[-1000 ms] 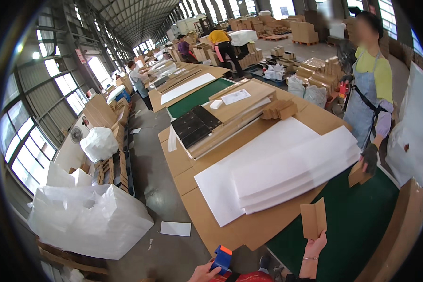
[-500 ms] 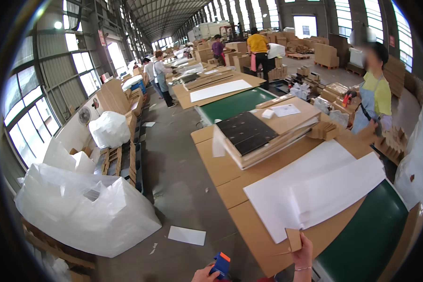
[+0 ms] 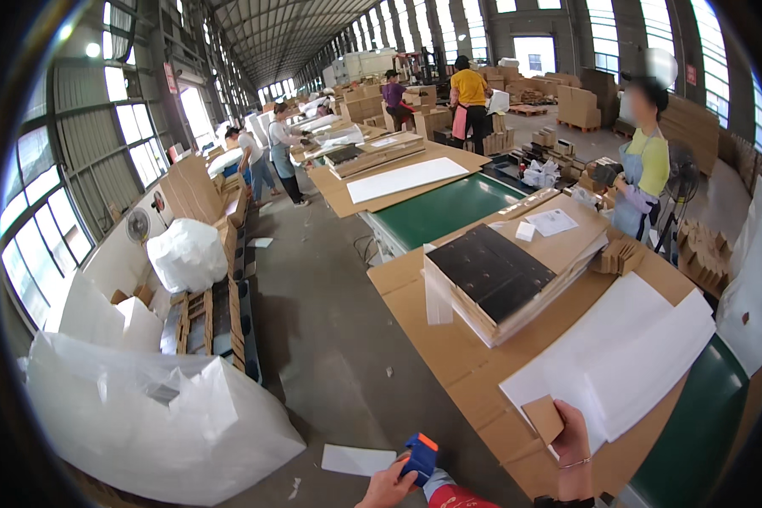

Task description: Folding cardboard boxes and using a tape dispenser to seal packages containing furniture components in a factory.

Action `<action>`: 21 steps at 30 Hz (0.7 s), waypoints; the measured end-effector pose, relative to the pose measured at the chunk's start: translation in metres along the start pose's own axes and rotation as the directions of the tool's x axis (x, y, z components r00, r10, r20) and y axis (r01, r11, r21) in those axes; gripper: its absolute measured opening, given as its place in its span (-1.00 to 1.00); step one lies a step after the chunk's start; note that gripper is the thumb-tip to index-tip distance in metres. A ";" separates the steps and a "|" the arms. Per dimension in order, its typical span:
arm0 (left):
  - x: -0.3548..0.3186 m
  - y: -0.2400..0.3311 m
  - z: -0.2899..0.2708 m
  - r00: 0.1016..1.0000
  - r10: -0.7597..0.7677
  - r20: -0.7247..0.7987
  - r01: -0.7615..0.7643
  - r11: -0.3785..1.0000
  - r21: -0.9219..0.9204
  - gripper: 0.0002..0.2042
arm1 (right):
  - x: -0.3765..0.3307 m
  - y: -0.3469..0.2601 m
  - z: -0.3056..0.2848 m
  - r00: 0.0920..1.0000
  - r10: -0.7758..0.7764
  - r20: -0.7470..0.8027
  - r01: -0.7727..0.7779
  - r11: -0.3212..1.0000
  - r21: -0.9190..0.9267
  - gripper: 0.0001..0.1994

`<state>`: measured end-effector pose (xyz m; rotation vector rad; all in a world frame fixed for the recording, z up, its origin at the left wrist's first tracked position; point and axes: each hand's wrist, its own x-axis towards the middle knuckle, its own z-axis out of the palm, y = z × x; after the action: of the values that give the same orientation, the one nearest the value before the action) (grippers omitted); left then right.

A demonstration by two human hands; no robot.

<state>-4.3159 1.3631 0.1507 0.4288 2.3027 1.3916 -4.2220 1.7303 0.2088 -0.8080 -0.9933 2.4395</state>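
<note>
My left hand (image 3: 386, 487) is closed around a blue tape dispenser (image 3: 420, 461) with an orange part at its top, held low over the floor beside the workbench. In my right hand (image 3: 574, 433) is a small folded piece of brown cardboard (image 3: 542, 419), pinched at its right side. That hand hovers at the near edge of white foam sheets (image 3: 622, 360), which overlap on a large flat cardboard sheet (image 3: 436, 343). Beyond them stands a stack of panels with a black board (image 3: 491, 273) on top. A white paper sheet (image 3: 552, 222) and a small white block (image 3: 525, 231) lie on the stack.
A green conveyor belt (image 3: 698, 423) runs along the right. Bagged white foam (image 3: 169, 423) fills the lower left, and a white panel (image 3: 357, 460) lies on the floor. A co-worker in a blue apron (image 3: 639, 173) stands across the bench at the right; others work farther back.
The view has shifted, so the bench appears lower and farther right. My right hand still holds the cardboard, my left the dispenser. The co-worker at right has turned, arms raised nearer the chest.
</note>
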 end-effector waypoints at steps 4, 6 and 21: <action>0.077 0.002 -0.033 0.998 0.028 0.062 -0.030 0.999 0.021 -0.62 | 0.078 0.016 0.047 0.999 -0.010 0.050 0.002 0.985 0.174 -0.72; 0.110 -0.001 -0.058 0.998 0.030 0.052 -0.032 0.998 0.048 -0.64 | 0.114 0.026 0.074 1.000 0.008 0.019 -0.012 0.973 0.230 -0.75; 0.510 0.042 -0.186 0.996 -0.032 -0.079 -0.001 0.921 -0.389 -0.82 | 0.217 0.010 0.209 0.963 -0.233 -0.138 0.238 0.971 0.016 -0.62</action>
<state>-4.8484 1.4752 0.1690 0.2296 2.0115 1.8372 -4.5219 1.7346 0.2443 -0.7843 -0.9396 2.1638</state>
